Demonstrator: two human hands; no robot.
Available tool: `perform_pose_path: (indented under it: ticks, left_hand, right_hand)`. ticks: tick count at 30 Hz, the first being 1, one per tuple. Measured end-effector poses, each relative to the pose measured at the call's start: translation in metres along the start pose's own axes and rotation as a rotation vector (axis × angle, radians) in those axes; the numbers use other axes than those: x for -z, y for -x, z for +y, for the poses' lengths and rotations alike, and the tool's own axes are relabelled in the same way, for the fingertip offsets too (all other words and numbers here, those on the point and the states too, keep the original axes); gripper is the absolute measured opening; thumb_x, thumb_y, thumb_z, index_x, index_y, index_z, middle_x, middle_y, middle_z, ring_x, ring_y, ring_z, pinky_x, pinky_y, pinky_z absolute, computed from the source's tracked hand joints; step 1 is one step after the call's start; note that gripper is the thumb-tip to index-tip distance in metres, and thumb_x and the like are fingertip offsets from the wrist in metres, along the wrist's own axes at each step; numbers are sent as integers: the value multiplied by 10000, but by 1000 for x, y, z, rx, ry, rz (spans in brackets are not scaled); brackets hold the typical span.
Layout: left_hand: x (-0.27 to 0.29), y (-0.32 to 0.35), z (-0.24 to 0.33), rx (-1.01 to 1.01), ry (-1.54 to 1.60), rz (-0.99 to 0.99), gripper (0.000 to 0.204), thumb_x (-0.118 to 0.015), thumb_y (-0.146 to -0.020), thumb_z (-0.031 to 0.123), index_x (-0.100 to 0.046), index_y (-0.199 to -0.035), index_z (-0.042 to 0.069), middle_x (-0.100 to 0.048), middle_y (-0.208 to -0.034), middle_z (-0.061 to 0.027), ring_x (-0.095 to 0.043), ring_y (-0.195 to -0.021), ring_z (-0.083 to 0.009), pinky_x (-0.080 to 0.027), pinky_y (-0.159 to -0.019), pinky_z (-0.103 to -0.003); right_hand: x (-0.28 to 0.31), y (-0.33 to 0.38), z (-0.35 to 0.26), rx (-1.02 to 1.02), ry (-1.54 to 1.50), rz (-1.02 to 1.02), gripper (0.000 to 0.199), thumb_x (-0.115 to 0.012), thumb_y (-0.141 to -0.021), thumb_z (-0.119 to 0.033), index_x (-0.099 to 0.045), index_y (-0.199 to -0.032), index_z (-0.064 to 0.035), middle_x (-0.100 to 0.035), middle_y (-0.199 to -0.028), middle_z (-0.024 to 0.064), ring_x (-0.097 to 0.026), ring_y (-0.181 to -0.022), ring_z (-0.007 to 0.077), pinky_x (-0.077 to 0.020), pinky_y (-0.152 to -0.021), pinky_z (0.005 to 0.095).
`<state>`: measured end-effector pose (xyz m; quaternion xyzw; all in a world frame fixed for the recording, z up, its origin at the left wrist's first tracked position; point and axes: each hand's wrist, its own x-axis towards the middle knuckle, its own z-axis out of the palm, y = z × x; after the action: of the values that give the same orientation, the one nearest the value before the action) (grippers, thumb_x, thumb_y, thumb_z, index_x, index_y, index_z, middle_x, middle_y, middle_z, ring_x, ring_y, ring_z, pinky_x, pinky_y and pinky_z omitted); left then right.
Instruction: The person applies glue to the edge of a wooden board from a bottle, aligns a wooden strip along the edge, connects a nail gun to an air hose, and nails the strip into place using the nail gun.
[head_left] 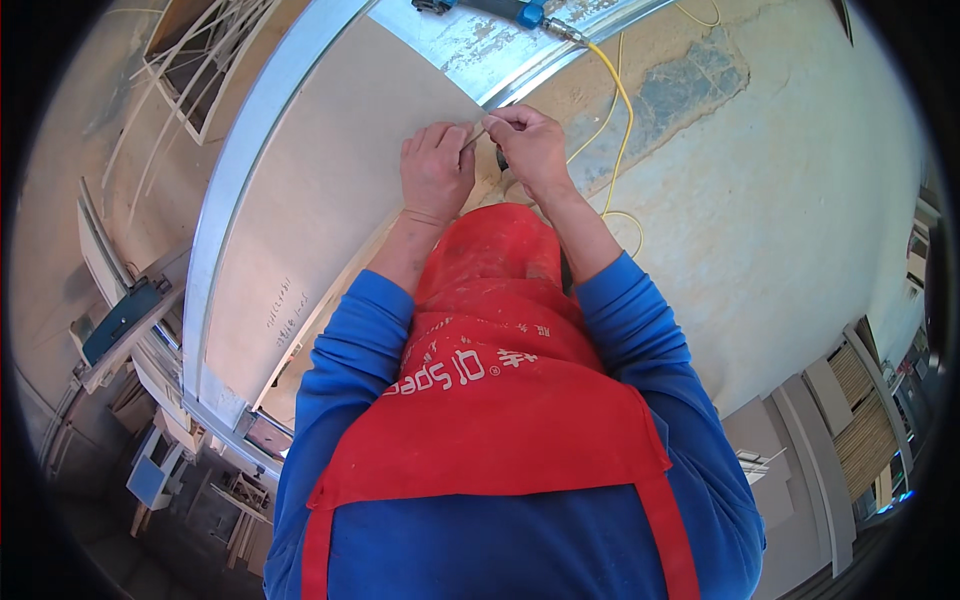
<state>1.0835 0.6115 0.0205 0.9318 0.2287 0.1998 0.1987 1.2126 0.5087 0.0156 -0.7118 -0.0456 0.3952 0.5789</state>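
Observation:
Both of my hands meet at the near right corner of a large beige panel point(320, 140). My left hand point(435, 172) has its fingers curled over the panel's edge, its thumb and forefinger pressed together. Close beside it, my right hand point(535, 152) pinches with thumb and forefinger. Between the fingertips of both hands is a small, thin, brownish piece point(474, 136). Its kind is too small to make out, and the fingers cover much of it. Part of a small dark object point(501, 160) shows just under my right hand.
The panel lies on a metal-edged table point(232, 170). On its far end rests a blue air tool point(510, 10) with a yellow hose point(627, 105) trailing to the floor. A bin of thin strips point(205, 70) stands far left; stacked boards point(800, 470) are at lower right.

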Motion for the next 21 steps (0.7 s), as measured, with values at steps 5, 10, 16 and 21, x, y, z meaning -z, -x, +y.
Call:
perform_pose_path:
  ticks: [5, 10, 16, 21]
  left_hand:
    - [0, -2, -3, 9, 25, 14, 240, -796, -826, 92, -735, -1055, 128, -704, -977, -48, -683, -899, -283, -492, -794, -433]
    - [-4, -1, -4, -3, 35, 13, 245, -806, -817, 88, -735, -1048, 125, -708, -974, -51, -689, -896, -280, -493, -779, -428]
    - [-6, -1, -4, -8, 18, 19, 237, -814, -816, 115, -730, -1037, 135, -700, -972, -44, -686, -895, -272, -480, -772, -424]
    - [-6, -2, -1, 2, 9, 24, 236, -828, -813, 127, -729, -1027, 131, -700, -965, -43, -686, -886, -269, -482, -772, -425]
  right_hand:
    - [1, -2, -1, 31, 42, -18, 213, -801, -951, -183, -799, -1055, 2, -771, -869, 58, -675, -759, 102, -545, -695, 286]
    - [3, -1, 0, 97, 101, -12, 219, -802, -961, -184, -797, -1079, 0, -750, -858, 19, -643, -747, 70, -530, -679, 262]
    - [4, -2, 0, 117, 141, -17, 227, -803, -955, -184, -799, -1090, -1, -779, -886, 48, -684, -793, 93, -563, -736, 280]
    - [4, -2, -1, 150, 149, -18, 214, -791, -953, -182, -797, -1068, -2, -791, -893, 84, -714, -795, 120, -572, -737, 296]
